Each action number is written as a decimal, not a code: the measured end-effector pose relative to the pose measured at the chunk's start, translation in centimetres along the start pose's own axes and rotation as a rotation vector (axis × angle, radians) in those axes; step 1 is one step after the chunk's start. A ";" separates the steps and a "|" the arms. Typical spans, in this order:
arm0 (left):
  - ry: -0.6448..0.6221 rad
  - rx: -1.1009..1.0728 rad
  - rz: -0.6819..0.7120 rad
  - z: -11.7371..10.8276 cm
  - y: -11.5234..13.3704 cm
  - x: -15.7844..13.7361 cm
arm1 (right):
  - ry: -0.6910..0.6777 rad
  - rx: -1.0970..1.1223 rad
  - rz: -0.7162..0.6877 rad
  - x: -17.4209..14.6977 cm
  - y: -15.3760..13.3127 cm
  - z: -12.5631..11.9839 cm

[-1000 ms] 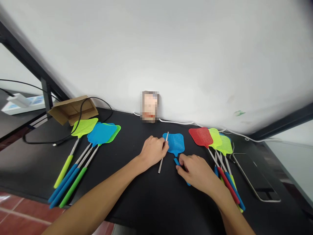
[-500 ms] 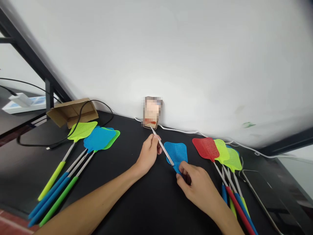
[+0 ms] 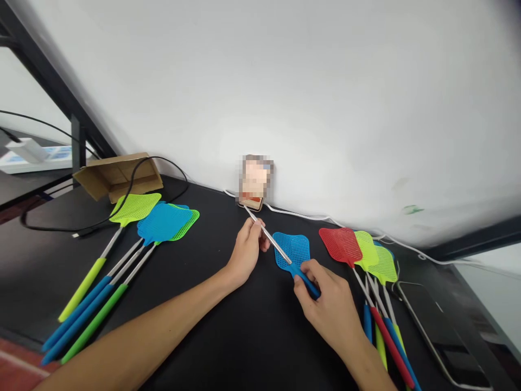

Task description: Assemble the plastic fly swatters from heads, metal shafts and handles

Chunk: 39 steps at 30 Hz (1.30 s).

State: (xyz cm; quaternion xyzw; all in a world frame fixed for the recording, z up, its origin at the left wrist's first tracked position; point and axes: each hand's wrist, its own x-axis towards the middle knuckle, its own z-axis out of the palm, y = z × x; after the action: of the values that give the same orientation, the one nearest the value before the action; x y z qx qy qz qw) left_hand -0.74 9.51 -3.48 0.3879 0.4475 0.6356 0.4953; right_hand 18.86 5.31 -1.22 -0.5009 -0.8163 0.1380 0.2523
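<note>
Head view: fingers (image 3: 321, 274) hold slim metal rod (image 3: 274, 242), smooth blue handle (image 3: 308, 282).

Silver rod (image 3: 275, 245), blue grip (image 3: 308, 282), blue mesh swatter head (image 3: 299, 248), red mesh swatter head (image 3: 341, 245), black table (image 3: 248, 336)

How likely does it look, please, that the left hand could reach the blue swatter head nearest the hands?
Probably yes: the blue swatter head lies close to the left hand, though that hand may first need to release the metal rod it holds.

left: swatters (image 3: 106, 293), box (image 3: 120, 176) behind | middle: swatter head (image 3: 295, 247) | right: phone (image 3: 443, 331)
</note>
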 end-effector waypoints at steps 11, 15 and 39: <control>-0.027 -0.070 -0.008 0.1 -0.2 0.2 | 0.107 0.035 -0.017 0.0 0.1 0.7; -0.087 -0.163 -0.061 0.5 -0.2 -0.2 | 0.169 0.092 -0.006 -0.1 0.0 0.9; -0.361 -0.150 -0.140 0.3 0.0 -0.7 | 0.290 0.074 -0.155 -0.5 0.4 1.7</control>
State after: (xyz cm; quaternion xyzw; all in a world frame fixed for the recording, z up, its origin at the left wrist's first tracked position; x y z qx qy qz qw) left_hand -0.33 8.89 -3.39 0.4256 0.3289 0.5514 0.6377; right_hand 18.45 5.11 -2.97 -0.4413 -0.8019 0.0742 0.3958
